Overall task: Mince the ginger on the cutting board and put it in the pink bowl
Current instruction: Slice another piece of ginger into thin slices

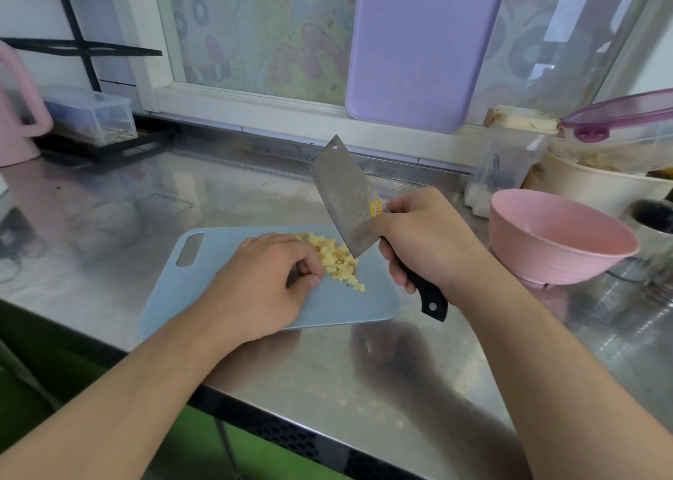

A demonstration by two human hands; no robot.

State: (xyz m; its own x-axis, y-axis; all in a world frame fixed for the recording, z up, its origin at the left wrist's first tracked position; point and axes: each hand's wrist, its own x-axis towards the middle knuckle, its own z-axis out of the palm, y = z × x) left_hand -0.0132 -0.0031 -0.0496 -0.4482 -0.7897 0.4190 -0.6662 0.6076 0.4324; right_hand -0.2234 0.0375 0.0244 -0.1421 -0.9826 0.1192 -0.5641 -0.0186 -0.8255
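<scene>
1. A person's left hand (266,283) is resting on the pale blue plastic cutting board (225,261), fingers curled loosely inward, their tips touching the near-left edge of a heap of small yellow ginger cubes (340,261) but not gripping it.
2. The right hand (422,239), just right of the board, is clenching the black handle of a broad steel cleaver (346,195), its blade tilting up and away, the lower corner hovering at the heap's right side.
3. An empty pink ribbed bowl (557,235) is sitting on the stainless steel counter (327,370) to the right of the board, apart from it.
4. Beyond the board, a lilac plastic cutting board (418,50) is leaning upright against the patterned window (262,31).
</scene>
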